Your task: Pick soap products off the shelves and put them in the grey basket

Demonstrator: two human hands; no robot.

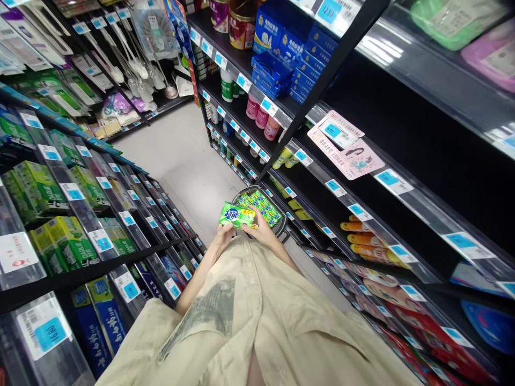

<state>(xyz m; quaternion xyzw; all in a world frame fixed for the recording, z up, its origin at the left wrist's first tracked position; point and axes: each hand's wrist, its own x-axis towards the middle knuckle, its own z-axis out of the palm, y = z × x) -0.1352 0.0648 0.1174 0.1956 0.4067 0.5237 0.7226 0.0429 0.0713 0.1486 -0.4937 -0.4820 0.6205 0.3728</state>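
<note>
I hold a green soap packet (237, 215) with both hands, low in front of my beige shirt. My left hand (222, 234) grips its left end from below. My right hand (261, 229) is wrapped round its right end. Just beyond the packet, a dark round basket (281, 228) stands on the floor, filled with several more green and yellow packets (261, 206).
I stand in a narrow shop aisle. Black shelves on the right (362, 177) carry tubes, jars and blue boxes (281, 48). Shelves on the left (80, 214) hold green and blue toothpaste boxes. Pale floor (181, 155) runs ahead to a rack of hanging utensils (132, 64).
</note>
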